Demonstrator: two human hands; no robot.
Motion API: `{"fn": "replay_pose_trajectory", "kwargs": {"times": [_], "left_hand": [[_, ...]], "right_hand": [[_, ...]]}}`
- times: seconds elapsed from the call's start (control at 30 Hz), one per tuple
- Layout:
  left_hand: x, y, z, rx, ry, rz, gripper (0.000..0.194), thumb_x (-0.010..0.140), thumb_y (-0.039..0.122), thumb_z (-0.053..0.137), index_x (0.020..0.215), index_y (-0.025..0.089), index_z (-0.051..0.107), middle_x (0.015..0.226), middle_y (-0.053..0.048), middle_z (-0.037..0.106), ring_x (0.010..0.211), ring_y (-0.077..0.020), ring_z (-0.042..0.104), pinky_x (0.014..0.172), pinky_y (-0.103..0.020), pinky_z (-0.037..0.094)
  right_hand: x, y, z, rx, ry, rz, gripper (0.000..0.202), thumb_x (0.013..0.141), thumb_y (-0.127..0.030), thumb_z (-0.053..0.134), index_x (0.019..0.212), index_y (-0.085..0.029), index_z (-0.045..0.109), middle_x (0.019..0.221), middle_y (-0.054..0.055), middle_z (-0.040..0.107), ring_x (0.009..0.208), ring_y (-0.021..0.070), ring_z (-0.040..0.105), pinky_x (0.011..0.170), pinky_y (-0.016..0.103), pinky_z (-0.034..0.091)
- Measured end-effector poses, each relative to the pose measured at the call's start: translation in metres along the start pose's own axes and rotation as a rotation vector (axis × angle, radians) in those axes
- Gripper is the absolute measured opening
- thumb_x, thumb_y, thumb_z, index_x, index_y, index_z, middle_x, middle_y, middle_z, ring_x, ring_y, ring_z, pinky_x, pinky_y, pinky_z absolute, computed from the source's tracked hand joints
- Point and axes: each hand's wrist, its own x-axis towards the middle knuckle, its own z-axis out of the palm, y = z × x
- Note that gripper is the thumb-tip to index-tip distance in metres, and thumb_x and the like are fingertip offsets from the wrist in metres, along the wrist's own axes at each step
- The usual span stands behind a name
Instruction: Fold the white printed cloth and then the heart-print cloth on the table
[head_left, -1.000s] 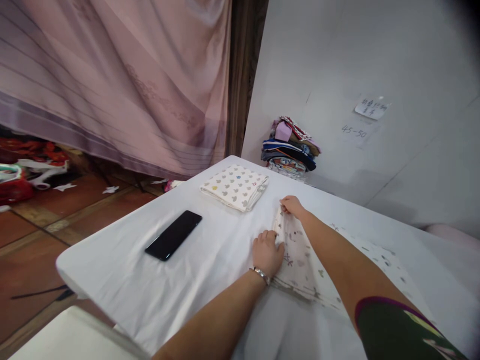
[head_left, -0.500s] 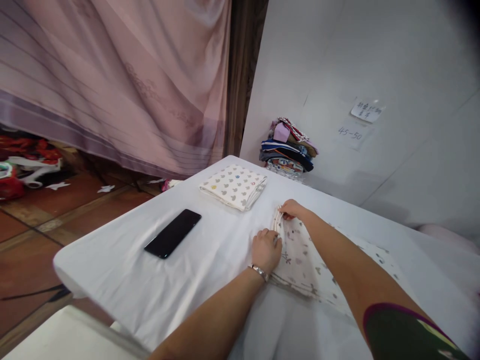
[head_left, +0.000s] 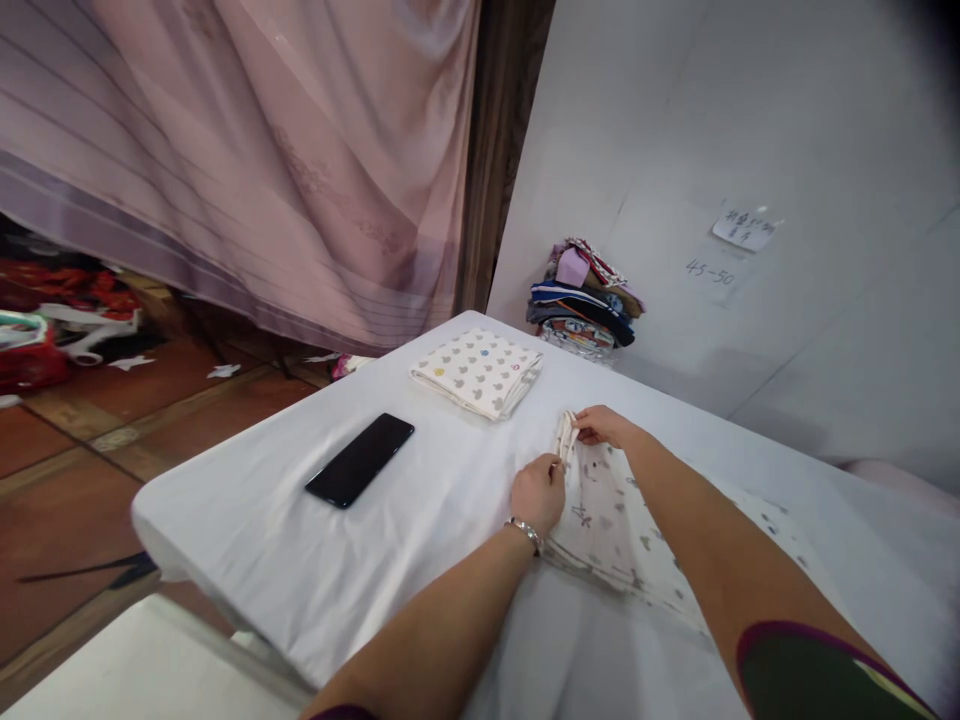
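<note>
A thin white cloth (head_left: 607,530) with small grey and brown prints lies across the right part of the table, its left edge gathered in narrow layers. My left hand (head_left: 538,492), with a bracelet at the wrist, pinches that edge at its near part. Farther along the same edge, my right hand (head_left: 600,425) grips the top corner between thumb and fingers. Beyond my hands lies a folded white cloth (head_left: 476,372) with grey prints. A black phone (head_left: 361,460) rests flat to the left.
The table (head_left: 247,500) has a white cover. Folded clothes (head_left: 581,300) are stacked by the grey wall (head_left: 675,120), which bears paper notes (head_left: 742,228). A pink curtain (head_left: 300,150) hangs at the back left. A white seat (head_left: 150,665) is at the lower left.
The view has shifted slightly, moving the scene to the right. My left hand's fingers have closed more tightly on the cloth's edge, and the gathered edge is raised a little.
</note>
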Motion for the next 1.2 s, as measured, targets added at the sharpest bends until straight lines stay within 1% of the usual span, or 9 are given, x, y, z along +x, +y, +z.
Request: {"fn": "replay_pose_trajectory", "kwargs": {"times": [0.07,0.2,0.47,0.63,0.8,0.93,1.03,1.1,1.2], "left_hand": [[0.0,-0.001,0.002,-0.027,0.013,0.004,0.023,0.085,0.026,0.044,0.098,0.024,0.063,0.09,-0.002,0.069,0.079,-0.015,0.061,0.072,-0.026,0.043],[0.0,-0.003,0.005,-0.027,0.045,0.035,0.023,0.082,0.019,0.045,0.096,0.022,0.063,0.093,-0.002,0.068,0.084,-0.015,0.06,0.077,-0.026,0.043],[-0.002,0.002,0.001,0.015,0.002,0.123,0.023,0.078,0.015,0.049,0.092,0.023,0.065,0.091,-0.001,0.068,0.088,-0.0157,0.058,0.082,-0.027,0.043],[-0.002,0.002,0.001,0.01,-0.013,0.114,0.023,0.078,0.015,0.05,0.092,0.023,0.066,0.091,-0.001,0.068,0.088,-0.0152,0.059,0.083,-0.027,0.042],[-0.001,0.0,0.003,-0.004,-0.002,0.115,0.023,0.077,0.014,0.05,0.091,0.023,0.066,0.09,-0.001,0.068,0.088,-0.015,0.059,0.083,-0.026,0.043],[0.0,0.001,0.003,-0.01,-0.014,0.096,0.023,0.077,0.014,0.05,0.092,0.023,0.066,0.091,-0.001,0.069,0.088,-0.0148,0.059,0.084,-0.026,0.043],[-0.001,0.002,0.002,-0.006,-0.029,0.092,0.024,0.078,0.014,0.049,0.092,0.023,0.066,0.092,-0.001,0.069,0.089,-0.0151,0.06,0.084,-0.027,0.043],[-0.001,0.002,0.002,-0.009,-0.031,0.091,0.024,0.078,0.015,0.049,0.093,0.023,0.066,0.093,-0.001,0.069,0.09,-0.0154,0.06,0.084,-0.027,0.043],[-0.001,0.001,0.003,-0.011,-0.029,0.091,0.024,0.078,0.016,0.049,0.093,0.024,0.066,0.094,-0.001,0.069,0.09,-0.0157,0.059,0.085,-0.027,0.044]], "right_hand": [[-0.001,0.001,0.0,0.006,0.008,-0.002,0.013,0.071,-0.017,0.07,0.079,-0.012,0.061,0.056,0.0,0.062,0.049,0.0081,0.058,0.052,0.017,0.05],[-0.001,-0.001,0.005,-0.016,0.046,0.007,0.007,0.074,-0.013,0.064,0.079,-0.011,0.06,0.052,-0.001,0.059,0.045,0.0079,0.056,0.049,0.018,0.05],[0.009,-0.016,0.016,-0.148,0.089,0.082,0.015,0.067,-0.014,0.071,0.073,-0.006,0.06,0.041,-0.001,0.05,0.038,0.0118,0.052,0.044,0.028,0.053],[0.001,-0.019,0.012,-0.136,0.051,0.072,0.01,0.071,-0.011,0.067,0.076,-0.006,0.06,0.046,0.001,0.054,0.044,0.0126,0.057,0.051,0.028,0.056],[-0.008,-0.012,0.003,-0.118,-0.021,0.022,0.007,0.074,-0.012,0.064,0.079,-0.01,0.059,0.058,0.002,0.061,0.051,0.0097,0.059,0.058,0.024,0.056],[-0.009,-0.01,0.001,-0.181,-0.031,-0.001,0.009,0.073,-0.012,0.065,0.081,-0.012,0.06,0.061,0.002,0.064,0.056,0.0092,0.062,0.061,0.02,0.054],[-0.004,-0.014,0.006,-0.306,0.018,0.02,0.006,0.072,-0.009,0.061,0.078,-0.011,0.06,0.057,0.002,0.063,0.053,0.0105,0.061,0.058,0.021,0.053],[0.001,-0.02,0.012,-0.427,0.077,0.044,0.006,0.07,-0.009,0.062,0.076,-0.009,0.061,0.055,0.005,0.063,0.052,0.0141,0.062,0.055,0.024,0.053],[0.007,-0.027,0.02,-0.624,0.19,0.034,0.02,0.066,-0.013,0.064,0.085,-0.006,0.063,0.067,0.012,0.067,0.063,0.0223,0.066,0.058,0.029,0.053]]}}
